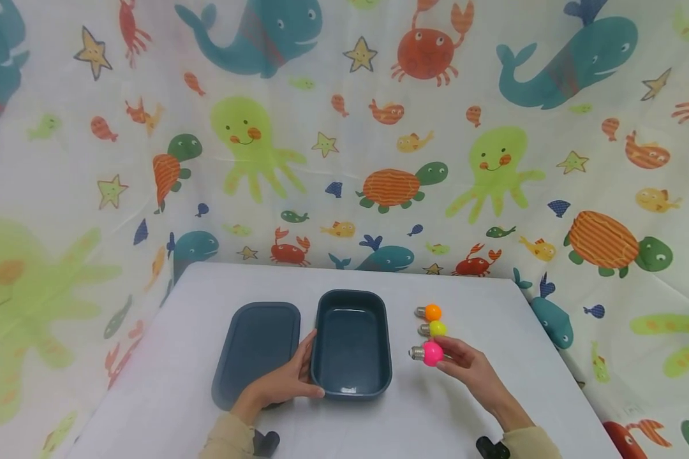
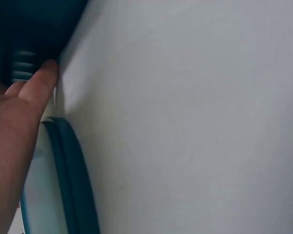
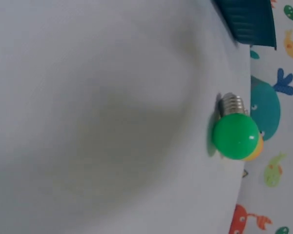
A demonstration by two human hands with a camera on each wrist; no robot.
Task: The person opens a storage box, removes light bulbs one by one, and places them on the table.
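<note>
A dark teal open box (image 1: 351, 347) stands mid-table, its flat lid (image 1: 257, 349) lying just to its left. My left hand (image 1: 310, 371) rests against the box's near-left corner, fingers along the side wall and thumb on the front wall. In the left wrist view a straight finger (image 2: 43, 83) touches the box (image 2: 34, 29) above the lid rim (image 2: 71, 175). My right hand (image 1: 443, 354) pinches a pink bulb (image 1: 432, 352) just off the table. Beyond it lie a yellow-green bulb (image 1: 436, 329) (image 3: 235, 136) and an orange bulb (image 1: 432, 312) (image 3: 257, 150).
The white table (image 1: 166, 357) ends close behind the box, at a hanging sheet (image 1: 344, 127) printed with sea animals that surrounds it on three sides. Bare tabletop lies near the front edge and right of the bulbs. The box corner (image 3: 249, 19) shows in the right wrist view.
</note>
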